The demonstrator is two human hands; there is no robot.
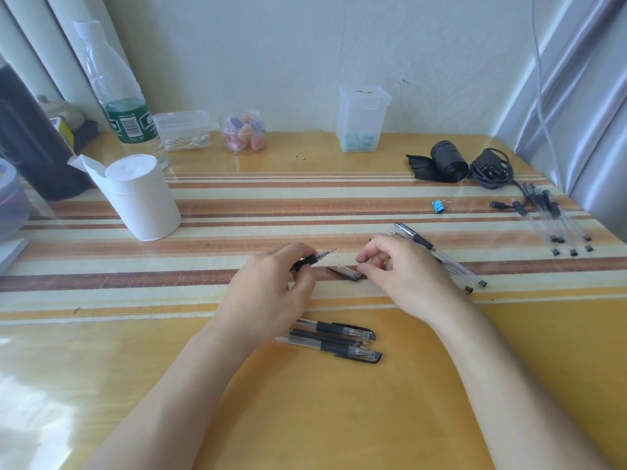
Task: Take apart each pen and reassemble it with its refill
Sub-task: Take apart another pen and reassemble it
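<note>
The left hand (268, 286) is wrapped around a pen (314, 259), fingers curled on its black ribbed grip, with the bare metal tip pointing far and to the right, just above the table (305, 418). The right hand (403, 269) sits just right of it with its fingers curled, the fingertips at the right end of a loose cap (344, 273) lying flat on the striped cloth. It is not clear whether they actually pinch the cap or only touch it.

The held pen looks reassembled, refill in and nose screwed on, so capping seems to be the step in hand. Near the person, two capped pens (339, 329) lie side by side with a thin dark refill (325, 336) between them. They look finished, though the stray refill leaves that open. Two more pens (451, 264) lie slanted beyond the right wrist, one capped. At the far right a cluster of clear barrels (556, 218) lies with small black end plugs (573, 252) scattered just near of it, which suggests most of the batch is still to be rebuilt.

The barrels are slim, see-through hard plastic. The grips are matte black rubber with ridges, and the caps are clear with a black clip. The tabletop is glossy yellow under a slick transparent cover, so round parts would probably roll easily.
</note>
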